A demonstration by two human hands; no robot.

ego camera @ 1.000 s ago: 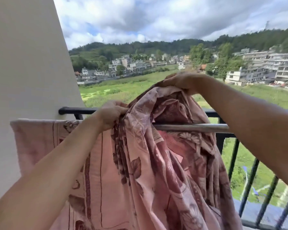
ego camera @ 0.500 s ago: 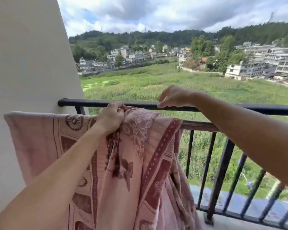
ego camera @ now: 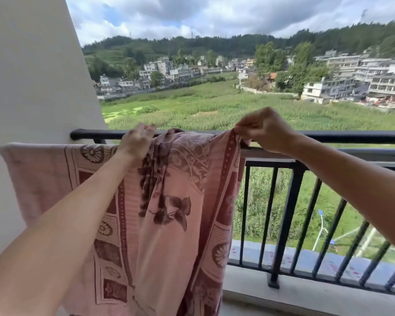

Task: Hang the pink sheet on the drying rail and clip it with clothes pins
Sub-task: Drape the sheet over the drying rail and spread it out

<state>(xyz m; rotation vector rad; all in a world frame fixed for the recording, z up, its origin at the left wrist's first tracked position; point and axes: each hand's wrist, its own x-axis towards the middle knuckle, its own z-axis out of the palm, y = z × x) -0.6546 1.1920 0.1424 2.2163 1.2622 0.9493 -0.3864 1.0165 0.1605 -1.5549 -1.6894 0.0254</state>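
The pink sheet (ego camera: 173,201), printed with dark red flowers and borders, hangs over the grey drying rail (ego camera: 328,153) from the left wall to about the middle. My left hand (ego camera: 136,142) grips a bunched fold of the sheet at the top of the rail. My right hand (ego camera: 263,130) pinches the sheet's right edge and holds it on the rail. The sheet is gathered in folds between my two hands and lies flat further left. No clothes pins are in view.
A black balcony railing (ego camera: 351,140) with vertical bars runs just behind the drying rail. A white wall (ego camera: 32,76) closes the left side. A concrete ledge (ego camera: 283,297) sits below the bars. Beyond lie green fields and buildings.
The bundled sheet was lowered from above the rail and now hangs down. My right hand let go, then took the right edge and pulled it rightward along the rail.
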